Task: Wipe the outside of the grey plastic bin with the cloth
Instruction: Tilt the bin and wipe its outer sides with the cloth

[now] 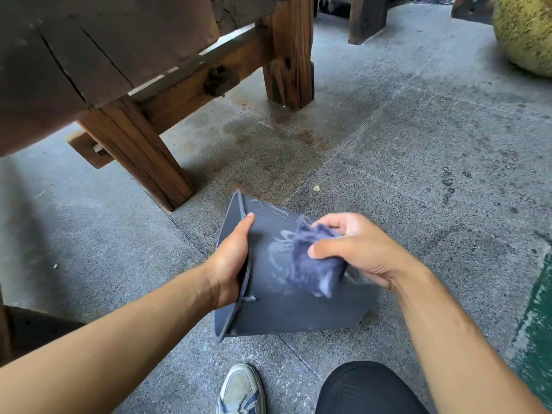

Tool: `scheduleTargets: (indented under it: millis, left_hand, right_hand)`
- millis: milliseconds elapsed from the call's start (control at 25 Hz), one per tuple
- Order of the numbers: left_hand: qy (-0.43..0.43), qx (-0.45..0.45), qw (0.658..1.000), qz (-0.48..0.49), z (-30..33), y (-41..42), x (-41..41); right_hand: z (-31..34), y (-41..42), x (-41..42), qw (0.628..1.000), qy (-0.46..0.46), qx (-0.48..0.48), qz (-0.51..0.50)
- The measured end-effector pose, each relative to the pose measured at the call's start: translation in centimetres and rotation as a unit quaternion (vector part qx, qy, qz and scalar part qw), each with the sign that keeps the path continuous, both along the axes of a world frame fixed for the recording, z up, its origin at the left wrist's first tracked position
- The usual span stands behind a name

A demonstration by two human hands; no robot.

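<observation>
A person crouches on a speckled grey concrete floor (388, 130), holding a grey plastic bin (277, 306) tipped on its side just above the floor, its open rim turned to the person's left and its base to the right. The left hand (231, 261) grips the rim, thumb lying along the outer wall and the other fingers hidden inside the opening. The right hand (358, 249) is closed around a bunched blue-grey cloth (313, 261), pressing it against the bin's upward-facing side, where pale streaks show beside the cloth. A heavy wooden bench (134, 94) stands beyond the bin, toward the far left of the floor. A white and blue shoe (242, 389) and a knee in dark trousers (367, 389) sit at the near edge
</observation>
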State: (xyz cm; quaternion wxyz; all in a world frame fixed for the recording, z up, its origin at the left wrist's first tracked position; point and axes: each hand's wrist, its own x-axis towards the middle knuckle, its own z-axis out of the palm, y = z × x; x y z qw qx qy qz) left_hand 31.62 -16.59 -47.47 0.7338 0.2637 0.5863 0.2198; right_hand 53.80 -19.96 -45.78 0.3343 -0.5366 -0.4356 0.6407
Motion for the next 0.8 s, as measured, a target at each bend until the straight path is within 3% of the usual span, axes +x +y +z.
scheduleTargets:
  millis: [80,200,280,400,480,600,800]
  left_hand:
    - [-0.008,-0.002,1.0,0.0,-0.1,0.0,0.0]
    - [-0.018,0.005,1.0,0.005,0.1,0.1,0.2]
    - [-0.013,0.01,1.0,0.025,0.3,0.4,0.0]
    - [0.016,0.013,0.999,0.05,0.3,0.6,-0.4]
    - [0.046,0.009,0.997,0.067,-0.2,0.6,-0.5]
    - [0.058,-0.004,0.995,0.075,-0.8,0.7,-0.6]
    - [0.093,-0.004,0.993,0.069,-0.4,0.3,-0.3]
  right_hand:
    - [0.8,0.2,-0.9,0.989,-0.103,0.061,0.092]
    - [0.8,0.4,-4.0,0.965,-0.206,0.122,0.108]
    - [0.2,0.2,-5.6,0.95,-0.263,0.161,0.053]
    - [-0.9,-1.1,-7.7,0.932,-0.265,0.233,-0.079]
    - [-1.5,-2.2,-9.2,0.9,-0.295,0.288,-0.143]
    - [-2.3,-2.8,-11.1,0.849,-0.398,0.313,-0.151]
    - [-3.2,-1.8,-10.4,0.825,-0.46,0.308,-0.119]
